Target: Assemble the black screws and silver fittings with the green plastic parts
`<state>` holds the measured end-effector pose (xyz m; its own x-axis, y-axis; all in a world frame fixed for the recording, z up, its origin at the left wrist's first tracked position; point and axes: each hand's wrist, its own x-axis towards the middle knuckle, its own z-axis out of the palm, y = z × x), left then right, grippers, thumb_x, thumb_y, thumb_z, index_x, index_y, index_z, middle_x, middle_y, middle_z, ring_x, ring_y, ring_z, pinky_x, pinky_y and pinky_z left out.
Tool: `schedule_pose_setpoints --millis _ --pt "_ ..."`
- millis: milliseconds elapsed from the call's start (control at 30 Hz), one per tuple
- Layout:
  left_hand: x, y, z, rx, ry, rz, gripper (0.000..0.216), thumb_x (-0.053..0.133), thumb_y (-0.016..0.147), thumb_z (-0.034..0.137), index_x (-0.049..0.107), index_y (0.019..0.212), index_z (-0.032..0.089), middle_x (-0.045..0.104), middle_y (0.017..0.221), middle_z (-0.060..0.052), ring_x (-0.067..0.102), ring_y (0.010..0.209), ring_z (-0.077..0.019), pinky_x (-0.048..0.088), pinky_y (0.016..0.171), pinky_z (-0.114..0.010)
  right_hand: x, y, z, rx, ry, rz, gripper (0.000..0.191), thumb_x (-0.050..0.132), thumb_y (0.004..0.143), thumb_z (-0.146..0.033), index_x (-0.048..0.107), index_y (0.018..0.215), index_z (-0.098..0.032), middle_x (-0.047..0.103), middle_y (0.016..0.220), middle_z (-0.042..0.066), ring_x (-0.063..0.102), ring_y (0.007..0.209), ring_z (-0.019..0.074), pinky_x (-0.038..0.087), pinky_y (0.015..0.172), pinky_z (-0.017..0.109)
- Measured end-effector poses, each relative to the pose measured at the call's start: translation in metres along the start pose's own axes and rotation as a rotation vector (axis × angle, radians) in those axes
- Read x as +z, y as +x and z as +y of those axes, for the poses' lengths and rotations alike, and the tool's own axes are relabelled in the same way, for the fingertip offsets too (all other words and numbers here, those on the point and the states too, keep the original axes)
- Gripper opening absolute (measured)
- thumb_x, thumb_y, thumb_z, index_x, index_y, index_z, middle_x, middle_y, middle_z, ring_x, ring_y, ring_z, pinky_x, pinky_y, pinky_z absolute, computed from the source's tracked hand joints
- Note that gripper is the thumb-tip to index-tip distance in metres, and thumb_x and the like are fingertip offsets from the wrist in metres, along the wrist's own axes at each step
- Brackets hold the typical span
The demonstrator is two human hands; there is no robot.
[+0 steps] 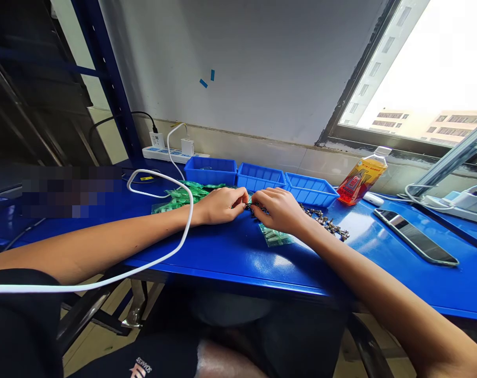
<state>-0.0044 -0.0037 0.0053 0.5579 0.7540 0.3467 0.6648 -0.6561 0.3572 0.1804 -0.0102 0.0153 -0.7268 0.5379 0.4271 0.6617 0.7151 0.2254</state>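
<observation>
My left hand (224,205) and my right hand (277,209) meet over the blue table, fingertips almost touching. Both are closed in a pinch around something small and dark, too small to make out. Behind my right hand and beside its wrist lies a pile of small dark metal parts (330,224), partly hidden. Under that hand a clear and green plastic packet (276,237) rests flat on the table. A heap of green plastic packets (187,193) lies behind my left wrist.
Blue bins, the left (210,171), middle (261,177) and right (312,190), line the back. Right of them stand a drink bottle (362,178) and a phone (416,236). A white cable (163,257) crosses over my left forearm from a power strip (163,153).
</observation>
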Motion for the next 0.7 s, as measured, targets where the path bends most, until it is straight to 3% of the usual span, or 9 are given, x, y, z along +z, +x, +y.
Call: schedule_pose_setpoints --millis 700 --pt "0.0005 0.0002 -0.0014 -0.006 0.02 0.009 0.01 0.044 0.08 0.026 0.051 0.079 0.019 0.06 0.069 0.0 0.054 0.062 -0.0155 0.037 0.057 -0.025 0.0045 -0.0004 0.0025 -0.044 -0.012 0.08 0.019 0.044 0.085 -0.023 0.061 0.08 -0.016 0.064 0.07 0.003 0.055 0.065 0.0145 0.029 0.06 0.026"
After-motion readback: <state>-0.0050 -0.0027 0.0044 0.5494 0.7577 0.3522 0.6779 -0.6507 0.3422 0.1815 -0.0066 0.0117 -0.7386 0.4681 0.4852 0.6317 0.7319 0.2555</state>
